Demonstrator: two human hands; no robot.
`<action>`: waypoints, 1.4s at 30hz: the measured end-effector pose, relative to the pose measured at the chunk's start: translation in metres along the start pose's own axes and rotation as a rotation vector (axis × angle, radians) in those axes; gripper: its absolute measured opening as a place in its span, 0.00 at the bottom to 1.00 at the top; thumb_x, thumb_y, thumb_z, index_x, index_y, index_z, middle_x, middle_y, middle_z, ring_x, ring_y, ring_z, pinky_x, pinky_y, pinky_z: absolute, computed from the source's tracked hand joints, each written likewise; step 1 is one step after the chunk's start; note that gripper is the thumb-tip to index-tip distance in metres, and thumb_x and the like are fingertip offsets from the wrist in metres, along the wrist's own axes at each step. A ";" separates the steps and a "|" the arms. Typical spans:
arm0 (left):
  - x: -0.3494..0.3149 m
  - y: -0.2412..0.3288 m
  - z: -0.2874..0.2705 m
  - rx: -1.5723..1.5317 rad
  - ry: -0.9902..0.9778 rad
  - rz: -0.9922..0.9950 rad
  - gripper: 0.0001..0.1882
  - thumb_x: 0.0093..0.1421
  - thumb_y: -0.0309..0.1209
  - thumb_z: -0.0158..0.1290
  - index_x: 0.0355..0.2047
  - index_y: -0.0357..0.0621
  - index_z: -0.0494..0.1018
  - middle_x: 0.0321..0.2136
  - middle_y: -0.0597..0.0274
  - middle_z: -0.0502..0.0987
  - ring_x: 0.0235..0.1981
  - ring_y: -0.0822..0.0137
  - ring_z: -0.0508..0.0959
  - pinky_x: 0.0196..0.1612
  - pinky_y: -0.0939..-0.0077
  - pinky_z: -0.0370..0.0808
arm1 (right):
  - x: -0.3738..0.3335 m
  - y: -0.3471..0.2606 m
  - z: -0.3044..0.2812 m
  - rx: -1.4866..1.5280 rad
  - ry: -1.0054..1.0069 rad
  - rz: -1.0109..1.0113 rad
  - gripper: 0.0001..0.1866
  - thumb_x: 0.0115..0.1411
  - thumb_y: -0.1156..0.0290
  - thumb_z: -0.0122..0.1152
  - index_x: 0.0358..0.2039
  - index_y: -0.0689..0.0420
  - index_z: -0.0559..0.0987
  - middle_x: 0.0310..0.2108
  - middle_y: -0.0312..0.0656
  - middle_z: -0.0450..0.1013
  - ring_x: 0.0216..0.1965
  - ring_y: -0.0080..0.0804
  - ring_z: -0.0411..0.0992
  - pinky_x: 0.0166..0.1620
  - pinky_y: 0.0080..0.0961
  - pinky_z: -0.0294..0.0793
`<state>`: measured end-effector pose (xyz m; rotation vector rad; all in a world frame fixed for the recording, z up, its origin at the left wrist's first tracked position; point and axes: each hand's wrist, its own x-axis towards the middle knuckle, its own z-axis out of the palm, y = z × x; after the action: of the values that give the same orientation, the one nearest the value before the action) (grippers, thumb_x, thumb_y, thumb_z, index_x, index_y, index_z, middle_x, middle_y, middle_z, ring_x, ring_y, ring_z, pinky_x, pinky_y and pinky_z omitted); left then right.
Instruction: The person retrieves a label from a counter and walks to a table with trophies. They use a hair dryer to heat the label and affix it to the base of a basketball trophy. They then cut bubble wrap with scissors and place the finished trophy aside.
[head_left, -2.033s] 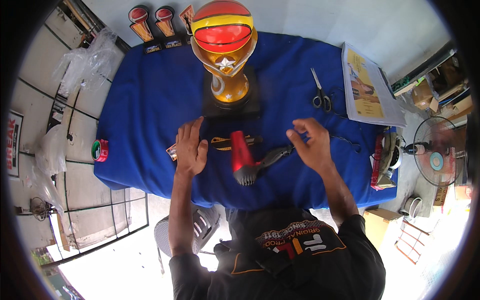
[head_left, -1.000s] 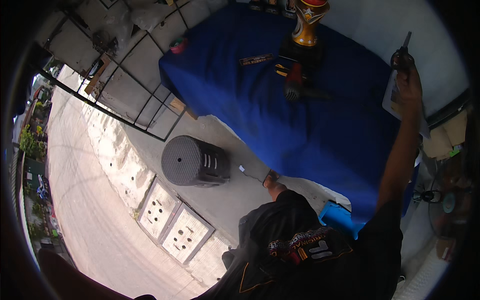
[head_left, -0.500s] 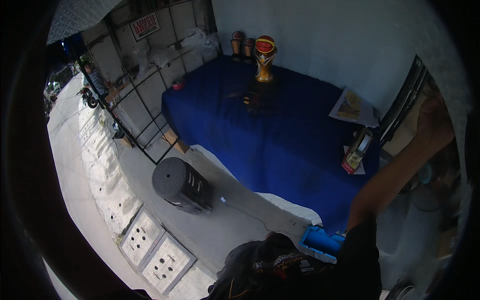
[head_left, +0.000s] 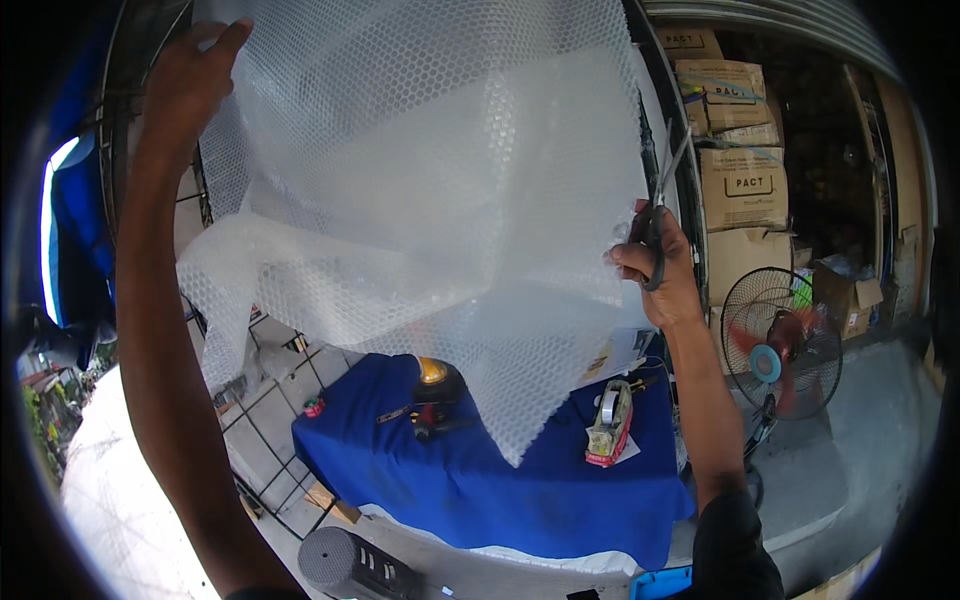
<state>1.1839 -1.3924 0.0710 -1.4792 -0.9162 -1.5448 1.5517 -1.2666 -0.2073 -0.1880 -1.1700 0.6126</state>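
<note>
A large sheet of clear bubble wrap (head_left: pixel 430 180) hangs in front of me, its lower corner dangling over the blue-covered table. My left hand (head_left: pixel 195 85) is raised high at the left, closed on the sheet's upper left edge. On the sheet's right edge, my right hand (head_left: pixel 665 270) pinches a bit of the wrap. The same hand holds a pair of scissors (head_left: pixel 657 225) with black handles, blades pointing up. Behind the wrap, a gold trophy (head_left: pixel 433 370) is mostly hidden.
The blue-clothed table (head_left: pixel 480 510) carries a tape dispenser (head_left: pixel 608 425) and a small red roll (head_left: pixel 314 407). A black stool (head_left: pixel 345 560) stands before it on the left. At right are a standing fan (head_left: pixel 780 345) and stacked cartons (head_left: pixel 745 185).
My view has swung up and to the right. Both hands are now raised with the bubble wrap stretched between them; scissors show in the right one. Before, only my right arm showed.
</note>
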 end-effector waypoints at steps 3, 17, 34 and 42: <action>-0.007 0.088 0.056 -0.020 -0.024 0.223 0.26 0.62 0.56 0.55 0.45 0.48 0.82 0.25 0.58 0.80 0.28 0.65 0.82 0.36 0.68 0.77 | -0.003 0.009 0.012 -0.050 -0.060 0.099 0.32 0.46 0.83 0.69 0.53 0.57 0.69 0.34 0.34 0.68 0.29 0.24 0.77 0.25 0.17 0.75; 0.000 0.225 0.205 -0.164 -0.070 -0.009 0.21 0.61 0.45 0.56 0.42 0.39 0.79 0.43 0.41 0.81 0.48 0.44 0.81 0.51 0.52 0.78 | 0.042 -0.129 -0.040 -0.604 -0.299 -0.016 0.29 0.53 0.57 0.79 0.44 0.64 0.75 0.24 0.34 0.74 0.22 0.16 0.67 0.25 0.17 0.62; -0.012 0.244 0.207 -0.256 -0.094 0.174 0.19 0.63 0.42 0.52 0.39 0.39 0.81 0.39 0.41 0.81 0.42 0.44 0.82 0.47 0.51 0.79 | 0.221 -0.333 0.109 -1.790 -0.249 0.277 0.24 0.41 0.48 0.82 0.28 0.53 0.82 0.16 0.34 0.69 0.17 0.26 0.65 0.24 0.27 0.66; -0.019 0.245 0.215 -0.225 -0.034 0.181 0.19 0.64 0.43 0.52 0.39 0.39 0.81 0.38 0.43 0.82 0.41 0.46 0.83 0.46 0.53 0.79 | 0.228 -0.321 0.129 -2.031 -0.250 0.322 0.24 0.48 0.46 0.77 0.16 0.49 0.75 0.16 0.32 0.69 0.18 0.25 0.63 0.26 0.27 0.64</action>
<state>1.4967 -1.3011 0.0590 -1.7014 -0.6224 -1.5309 1.6047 -1.4298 0.1697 -2.0610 -1.6099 -0.5457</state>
